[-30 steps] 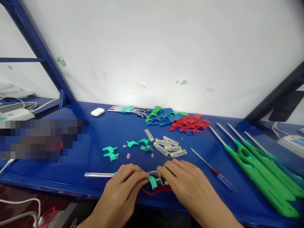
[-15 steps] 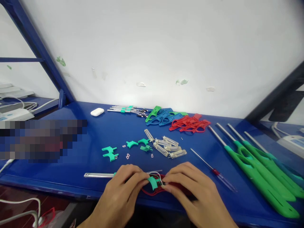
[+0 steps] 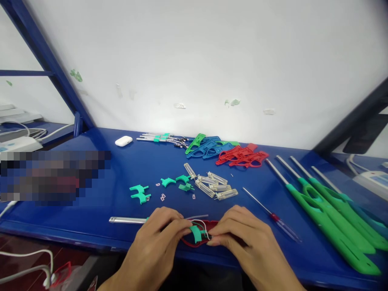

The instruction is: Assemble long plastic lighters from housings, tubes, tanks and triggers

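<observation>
My left hand [image 3: 157, 244] is closed, its thumb and fingers pinching the edge of a teal trigger [image 3: 197, 234]. The trigger lies in a red lighter half-shell [image 3: 190, 244] at the table's front edge. A silver lighter tube [image 3: 127, 220] sticks out to the left from behind this hand. My right hand [image 3: 250, 238] is closed at the trigger's right end. Its fingertips pinch a small black igniter, now mostly hidden, where a thin white wire [image 3: 204, 224] loops down. Both hands cover much of the shell.
Several teal triggers [image 3: 139, 197] and clear fuel tanks [image 3: 218, 187] lie ahead. Behind are tube assemblies [image 3: 157, 138], blue shells [image 3: 209, 148], red shells [image 3: 242, 157] and a white case [image 3: 123, 141]. A screwdriver [image 3: 274, 217] and green lighters [image 3: 327, 220] are at right.
My right fingertips have closed further over the black igniter, hiding most of it. The trigger and shell stay nearly in place, and the silver tube's left end sits slightly higher.
</observation>
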Available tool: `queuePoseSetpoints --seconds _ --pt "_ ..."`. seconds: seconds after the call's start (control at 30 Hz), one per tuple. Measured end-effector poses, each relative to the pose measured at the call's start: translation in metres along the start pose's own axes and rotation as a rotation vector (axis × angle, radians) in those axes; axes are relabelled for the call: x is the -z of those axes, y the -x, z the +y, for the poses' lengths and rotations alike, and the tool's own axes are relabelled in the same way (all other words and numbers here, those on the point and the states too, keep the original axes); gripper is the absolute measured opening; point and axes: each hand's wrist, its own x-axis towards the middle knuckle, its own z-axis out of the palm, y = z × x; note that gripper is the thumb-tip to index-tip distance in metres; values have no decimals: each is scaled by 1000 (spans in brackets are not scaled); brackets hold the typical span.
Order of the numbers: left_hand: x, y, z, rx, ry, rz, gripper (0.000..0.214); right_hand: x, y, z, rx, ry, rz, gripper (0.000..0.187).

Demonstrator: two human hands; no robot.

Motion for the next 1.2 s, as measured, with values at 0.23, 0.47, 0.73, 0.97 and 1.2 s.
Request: queuePoseSetpoints --seconds 0.23,0.47,0.73,0.97,1.2 --pt "2 3 0 -3 -22 0 28 1 2 3 12 40 -2 29" --pt "2 4 -1 -4 -43 -17 35 0 6 4 23 103 9 33" --pt "2 3 -2 0 -58 -30 38 -2 9 5 22 154 16 33" --pt "6 0 0 10 -50 -58 43 -1 9 3 14 159 -8 32" --pt "12 -3 1 6 -62 -96 40 -4 10 7 47 135 12 22"
